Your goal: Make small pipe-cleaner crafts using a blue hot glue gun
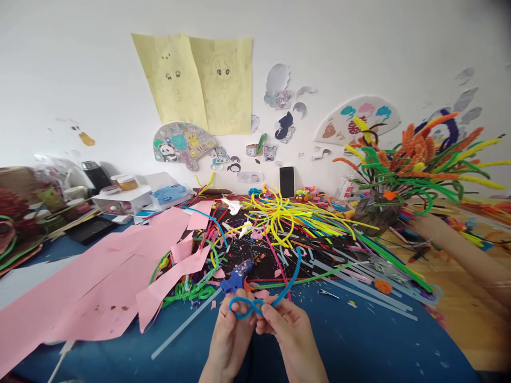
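A blue pipe cleaner [294,274] is bent into a loop at its left end, with its long free end curving up to the right. My left hand [230,332] pinches the loop between thumb and fingers. Close beside it, my right hand [288,329] grips the same pipe cleaner where it crosses itself. Just beyond my hands lies a blue glue gun [238,275]. A green pipe cleaner [307,280] runs across the table behind the blue one.
Pink paper sheets [115,271] spread over the left side. Yellow pipe cleaners [279,213] pile up at the back, with clear glue sticks [375,298] to the right. A vase of pipe-cleaner flowers [369,213] stands near another person's arm [459,250]. A phone [287,182] leans on the wall.
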Motion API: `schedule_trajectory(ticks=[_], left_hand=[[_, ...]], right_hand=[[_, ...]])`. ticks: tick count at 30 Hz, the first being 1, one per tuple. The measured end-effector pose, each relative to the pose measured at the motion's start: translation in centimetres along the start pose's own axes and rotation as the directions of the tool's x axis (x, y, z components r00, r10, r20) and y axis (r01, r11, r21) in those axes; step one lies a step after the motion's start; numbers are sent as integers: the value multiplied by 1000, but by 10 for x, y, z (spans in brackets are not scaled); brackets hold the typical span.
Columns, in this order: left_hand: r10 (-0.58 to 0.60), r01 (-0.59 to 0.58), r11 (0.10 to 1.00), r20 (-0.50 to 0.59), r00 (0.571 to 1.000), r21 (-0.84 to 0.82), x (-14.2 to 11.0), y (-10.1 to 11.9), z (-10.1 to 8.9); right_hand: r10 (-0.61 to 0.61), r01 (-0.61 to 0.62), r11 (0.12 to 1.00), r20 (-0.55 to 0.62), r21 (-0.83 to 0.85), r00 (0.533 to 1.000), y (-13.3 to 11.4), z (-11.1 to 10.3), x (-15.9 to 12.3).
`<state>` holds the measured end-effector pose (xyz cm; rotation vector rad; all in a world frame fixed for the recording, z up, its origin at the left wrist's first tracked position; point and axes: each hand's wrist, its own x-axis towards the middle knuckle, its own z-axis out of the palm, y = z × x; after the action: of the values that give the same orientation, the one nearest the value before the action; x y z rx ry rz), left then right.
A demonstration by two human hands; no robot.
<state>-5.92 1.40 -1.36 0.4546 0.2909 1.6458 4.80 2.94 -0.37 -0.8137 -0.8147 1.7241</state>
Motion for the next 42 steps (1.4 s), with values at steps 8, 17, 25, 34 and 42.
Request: schedule_trajectory(ticks=[8,17,25,34,42], left_hand=[[170,-173,957,32,985,231,-1,-3,-6],[-196,35,689,140,971,724,5,53,4],[-172,192,605,-108,979,773,5,38,17],[131,103,674,-255,958,731,1,12,6],[100,103,634,-214,972,767,1,16,2]], right_hand=[[7,-8,1000,-19,-18,1000,-13,5,-3],[-18,142,845,237,-516,971,-56,-8,7],[-109,190,851,190,-489,976,-50,-5,10],[-90,108,894,61,-435,994,-25,-12,3],[-66,103,926,112,-362,991,-30,-9,13]])
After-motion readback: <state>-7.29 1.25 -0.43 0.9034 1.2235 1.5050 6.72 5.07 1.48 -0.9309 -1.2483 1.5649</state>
